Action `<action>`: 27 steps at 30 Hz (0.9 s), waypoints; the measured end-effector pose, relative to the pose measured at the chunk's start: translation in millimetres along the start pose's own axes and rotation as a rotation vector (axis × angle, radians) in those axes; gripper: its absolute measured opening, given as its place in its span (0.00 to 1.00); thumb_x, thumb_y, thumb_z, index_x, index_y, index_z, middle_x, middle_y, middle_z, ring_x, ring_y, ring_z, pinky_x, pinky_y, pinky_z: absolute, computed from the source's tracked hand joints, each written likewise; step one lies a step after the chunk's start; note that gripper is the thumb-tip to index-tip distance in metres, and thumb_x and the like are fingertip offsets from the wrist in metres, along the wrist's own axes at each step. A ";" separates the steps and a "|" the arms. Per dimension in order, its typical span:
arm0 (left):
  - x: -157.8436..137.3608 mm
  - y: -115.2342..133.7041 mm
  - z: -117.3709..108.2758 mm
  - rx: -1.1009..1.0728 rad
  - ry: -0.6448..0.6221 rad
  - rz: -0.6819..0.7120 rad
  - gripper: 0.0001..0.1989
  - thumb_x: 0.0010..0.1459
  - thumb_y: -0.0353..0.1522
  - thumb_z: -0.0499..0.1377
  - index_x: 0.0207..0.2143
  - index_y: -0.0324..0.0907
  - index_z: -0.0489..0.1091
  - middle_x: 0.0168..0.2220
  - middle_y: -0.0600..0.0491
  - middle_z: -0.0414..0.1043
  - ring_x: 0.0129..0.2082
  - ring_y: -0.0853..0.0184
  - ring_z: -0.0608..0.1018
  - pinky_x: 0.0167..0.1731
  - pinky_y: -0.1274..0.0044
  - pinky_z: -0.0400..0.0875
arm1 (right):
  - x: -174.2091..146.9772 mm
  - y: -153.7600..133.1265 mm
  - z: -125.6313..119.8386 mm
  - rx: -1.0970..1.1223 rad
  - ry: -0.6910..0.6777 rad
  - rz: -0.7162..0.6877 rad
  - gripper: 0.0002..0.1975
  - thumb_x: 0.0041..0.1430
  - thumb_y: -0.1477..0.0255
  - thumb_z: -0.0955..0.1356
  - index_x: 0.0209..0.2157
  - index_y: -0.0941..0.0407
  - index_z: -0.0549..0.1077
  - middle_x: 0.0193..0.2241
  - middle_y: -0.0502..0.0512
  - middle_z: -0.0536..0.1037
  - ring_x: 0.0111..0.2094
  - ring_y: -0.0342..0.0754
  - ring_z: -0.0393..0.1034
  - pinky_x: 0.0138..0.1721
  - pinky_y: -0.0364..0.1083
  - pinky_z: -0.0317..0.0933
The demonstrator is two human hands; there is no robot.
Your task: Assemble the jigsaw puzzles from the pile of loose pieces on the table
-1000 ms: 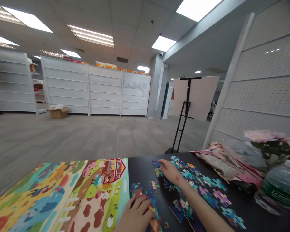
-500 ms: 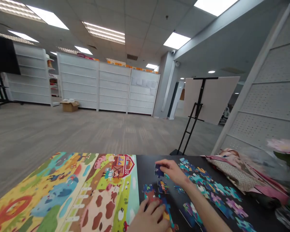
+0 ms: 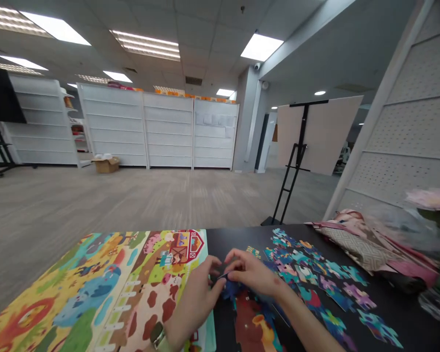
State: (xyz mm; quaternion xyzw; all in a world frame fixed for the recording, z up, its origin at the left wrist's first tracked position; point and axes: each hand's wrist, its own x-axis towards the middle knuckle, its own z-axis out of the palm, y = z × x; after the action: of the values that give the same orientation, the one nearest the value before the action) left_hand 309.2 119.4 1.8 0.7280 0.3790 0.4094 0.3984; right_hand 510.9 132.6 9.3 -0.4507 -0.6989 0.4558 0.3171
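Observation:
My left hand (image 3: pixel 198 288), wearing a watch, has its thumb and fingers curled in on a dark blue puzzle piece (image 3: pixel 223 276). Facing it, my right hand (image 3: pixel 251 274) pinches the same piece from the other side. The fingers cover most of this piece, so its outline is hidden. Just below and between my hands lies a partly joined puzzle (image 3: pixel 249 322), with a brown figure and an orange shape on blue, on the black table (image 3: pixel 225 239). Loose puzzle pieces (image 3: pixel 300 259) in blue, teal, pink and orange are spread to the right of my right hand.
A colourful picture board (image 3: pixel 132 288) with farm and savanna animals covers the table's left side. At the right edge are a patterned cloth bag (image 3: pixel 355 244) and a pink flower (image 3: pixel 432 199). Beyond the table stand an easel (image 3: pixel 297 161) and white shelves (image 3: pixel 168 132).
My right hand has come left and nearer with the dark blue piece. My left hand has lifted off the joined pieces and met it at the piece. The camera view has shifted slightly.

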 end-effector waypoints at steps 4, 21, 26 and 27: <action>6.8 -24.9 4.7 -0.097 -0.055 -0.066 0.19 0.55 0.30 0.56 0.50 0.44 0.68 0.36 0.54 0.70 0.28 0.68 0.75 0.30 0.76 0.69 | -0.5 -0.4 -0.8 -0.102 0.037 -0.042 0.09 0.59 0.68 0.63 0.41 0.55 0.68 0.35 0.53 0.79 0.31 0.45 0.71 0.32 0.43 0.63; -0.3 -16.7 -1.7 0.066 -0.197 -0.187 0.09 0.54 0.36 0.57 0.35 0.41 0.72 0.21 0.58 0.68 0.21 0.68 0.73 0.21 0.80 0.58 | -5.8 23.8 -27.6 -0.515 0.029 -0.042 0.06 0.51 0.75 0.74 0.33 0.52 0.84 0.35 0.52 0.79 0.40 0.48 0.73 0.44 0.43 0.63; -4.9 -5.6 0.0 0.255 -0.234 -0.122 0.06 0.53 0.34 0.60 0.32 0.43 0.76 0.22 0.57 0.72 0.25 0.66 0.75 0.27 0.77 0.62 | -6.6 25.0 -27.8 -0.525 0.036 -0.046 0.07 0.52 0.75 0.74 0.33 0.52 0.84 0.35 0.52 0.80 0.39 0.47 0.73 0.42 0.42 0.64; -5.5 -4.3 0.3 0.294 -0.228 -0.108 0.05 0.53 0.34 0.61 0.32 0.44 0.76 0.24 0.56 0.74 0.27 0.65 0.76 0.29 0.76 0.63 | -6.6 24.6 -27.6 -0.527 0.037 -0.046 0.06 0.51 0.75 0.74 0.33 0.52 0.84 0.35 0.52 0.80 0.39 0.47 0.73 0.42 0.42 0.64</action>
State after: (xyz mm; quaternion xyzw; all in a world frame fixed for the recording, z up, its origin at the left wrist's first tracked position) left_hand 306.5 116.2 -3.8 0.7987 0.4258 0.2423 0.3494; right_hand 545.4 140.7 -3.1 -0.5098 -0.7977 0.2425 0.2119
